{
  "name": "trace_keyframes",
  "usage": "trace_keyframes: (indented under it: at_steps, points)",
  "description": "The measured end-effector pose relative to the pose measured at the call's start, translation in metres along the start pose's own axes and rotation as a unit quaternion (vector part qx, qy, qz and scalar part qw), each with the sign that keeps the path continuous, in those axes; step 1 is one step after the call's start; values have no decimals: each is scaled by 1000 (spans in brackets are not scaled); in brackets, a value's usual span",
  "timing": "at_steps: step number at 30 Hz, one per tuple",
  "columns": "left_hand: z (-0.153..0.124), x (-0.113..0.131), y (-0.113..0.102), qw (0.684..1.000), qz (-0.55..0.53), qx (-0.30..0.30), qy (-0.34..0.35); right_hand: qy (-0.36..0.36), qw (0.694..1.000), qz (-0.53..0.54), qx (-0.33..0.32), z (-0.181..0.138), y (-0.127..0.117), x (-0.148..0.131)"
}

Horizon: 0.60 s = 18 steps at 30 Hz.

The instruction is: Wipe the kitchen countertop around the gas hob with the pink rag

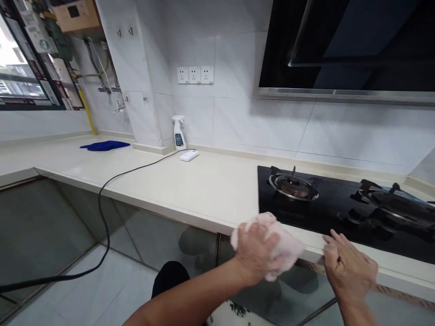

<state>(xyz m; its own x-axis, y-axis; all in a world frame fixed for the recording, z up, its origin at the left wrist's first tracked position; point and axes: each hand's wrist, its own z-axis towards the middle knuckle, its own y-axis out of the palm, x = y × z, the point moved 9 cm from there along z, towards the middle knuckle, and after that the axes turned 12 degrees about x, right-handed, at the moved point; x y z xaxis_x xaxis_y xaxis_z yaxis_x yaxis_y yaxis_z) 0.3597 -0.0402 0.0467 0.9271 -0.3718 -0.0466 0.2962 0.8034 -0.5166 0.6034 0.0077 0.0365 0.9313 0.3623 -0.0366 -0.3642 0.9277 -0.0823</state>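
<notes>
My left hand (pixel 254 253) is closed on a pale pink cloth (pixel 283 249) and presses it against the front edge of the cream countertop (pixel 190 190), just in front of the black glass gas hob (pixel 326 213). Resting on the same counter edge to the right is my right hand (pixel 346 267), fingers stretched out and holding nothing. The hob's left burner (pixel 294 185) and right burner (pixel 396 203) lie beyond the hands.
A white spray bottle (pixel 178 132) stands against the tiled wall, a white power adapter (pixel 189 155) with a black cable (pixel 102 213) beside it. A blue cloth (pixel 104 145) lies in the far left corner. A dark range hood (pixel 346 50) hangs above the hob.
</notes>
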Motion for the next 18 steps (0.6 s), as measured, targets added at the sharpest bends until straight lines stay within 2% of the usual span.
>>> trace_keyframes:
  at_steps: [1, 3, 5, 7, 9, 12, 15, 18]
  points:
    - [7, 18, 6, 999, -14, -10, 31, -4, 1000, 0, 7, 0, -1, 0]
    - [17, 38, 11, 996, -31, -24, 75, -14, 1000, 5, 14, 0, -1, 0]
    - [21, 38, 9, 994, -37, -37, 97, -22, 1000, 12, 9, 0, -1, -1]
    - [17, 19, 1, 993, -41, -35, 105, -27, 1000, 13, 0, 2, -2, -4]
    - [6, -18, -16, 995, -40, -12, 91, -29, 999, 9, -9, 4, -4, -7]
    - [-17, -94, -50, 998, -5, 26, 63, -19, 999, 4, -26, 5, -5, -11]
    - [-39, -171, -88, 996, 45, 41, 69, 8, 999, 5, -31, 4, -3, -8]
    - [-47, -223, -117, 994, 82, 38, 59, 38, 998, 11, -40, 5, 0, -3]
